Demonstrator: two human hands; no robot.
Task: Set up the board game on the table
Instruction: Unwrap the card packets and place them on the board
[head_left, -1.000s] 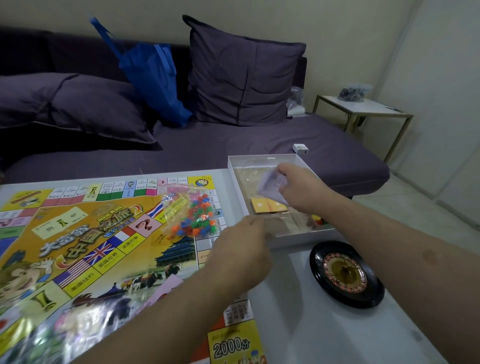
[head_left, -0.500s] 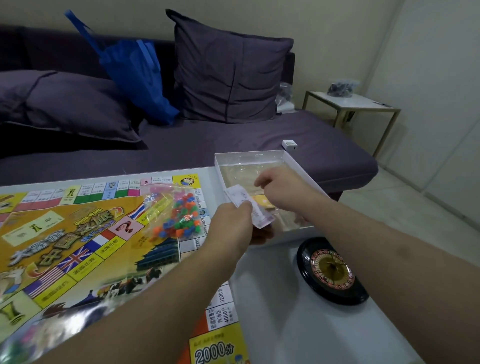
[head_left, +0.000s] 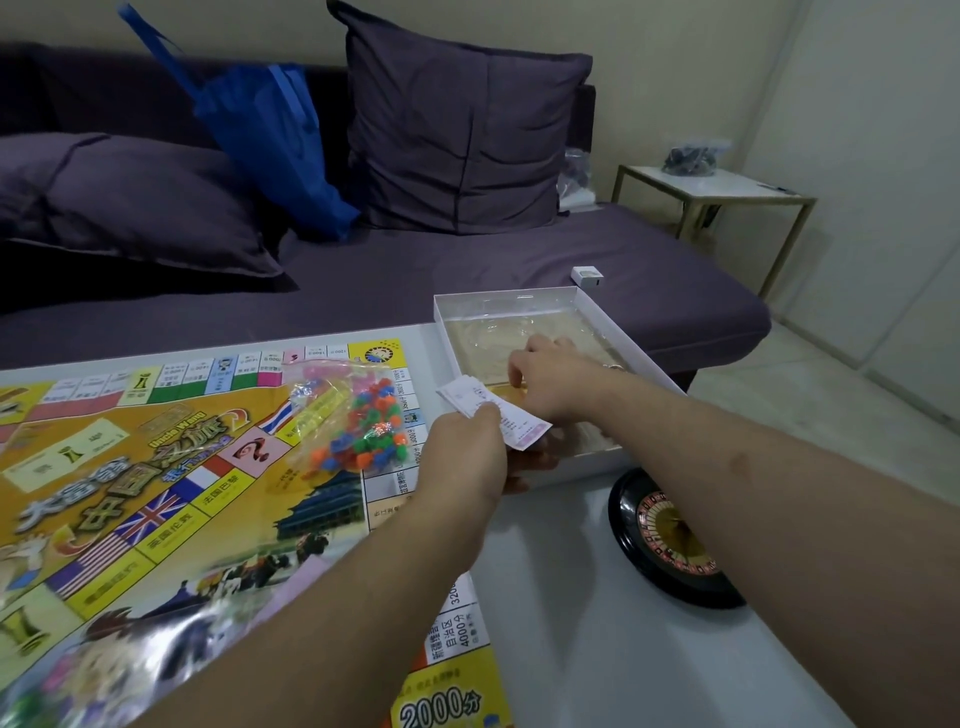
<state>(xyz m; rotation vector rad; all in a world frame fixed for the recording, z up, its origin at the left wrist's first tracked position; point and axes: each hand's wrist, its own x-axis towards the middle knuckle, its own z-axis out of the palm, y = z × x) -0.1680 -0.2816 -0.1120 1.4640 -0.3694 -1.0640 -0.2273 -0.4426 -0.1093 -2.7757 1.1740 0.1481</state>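
Left hand (head_left: 464, 453) pinches paper slips (head_left: 493, 417) at the box's (head_left: 631, 332) seven-o'clock corner, long axis running ten to four, while the nearer right hand (head_left: 553, 380), fingers curled, reaches inside, contents hidden.

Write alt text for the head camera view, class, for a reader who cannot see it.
A person's left hand holds a stack of paper slips while the right hand reaches into an open white game box. On the white table lie a colourful game board, carrying a bag of small coloured pieces, and a black roulette wheel.
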